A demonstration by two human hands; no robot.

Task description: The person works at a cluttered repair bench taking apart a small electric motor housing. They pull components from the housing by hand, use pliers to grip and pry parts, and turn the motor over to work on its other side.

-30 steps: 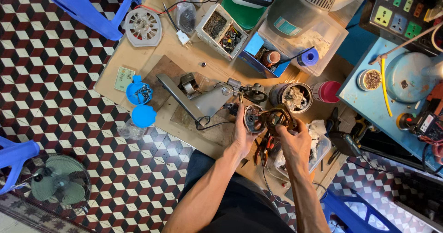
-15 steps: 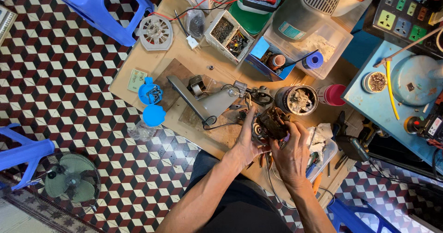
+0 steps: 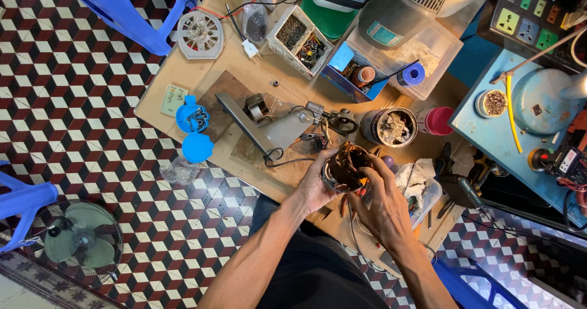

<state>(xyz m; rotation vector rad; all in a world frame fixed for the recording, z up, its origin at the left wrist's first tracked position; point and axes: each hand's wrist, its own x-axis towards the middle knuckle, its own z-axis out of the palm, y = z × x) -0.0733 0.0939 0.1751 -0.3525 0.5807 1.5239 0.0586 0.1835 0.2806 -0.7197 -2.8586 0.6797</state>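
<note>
Overhead view of a cluttered wooden table [image 3: 183, 79] on a checkered floor. At far left a small green fan [image 3: 76, 238] lies on the floor. Near the table's left edge sit two blue plastic caps [image 3: 194, 131]; further in, a grey metal bracket [image 3: 257, 122] lies diagonally. At the near edge, both hands meet around a small motor stator [image 3: 345, 165], a dark cylinder wound with coppery wire. The left hand [image 3: 315, 186] cups its side, seemingly to steady it, fingers closed on it. The right hand [image 3: 385, 205] curls over its near side, fingertips on the windings. Its open bore faces up and away; which way its axis tilts is hard to tell. Just beyond stands a round tin [image 3: 391, 127] of rags, beside a pink cup [image 3: 439, 120].
</note>
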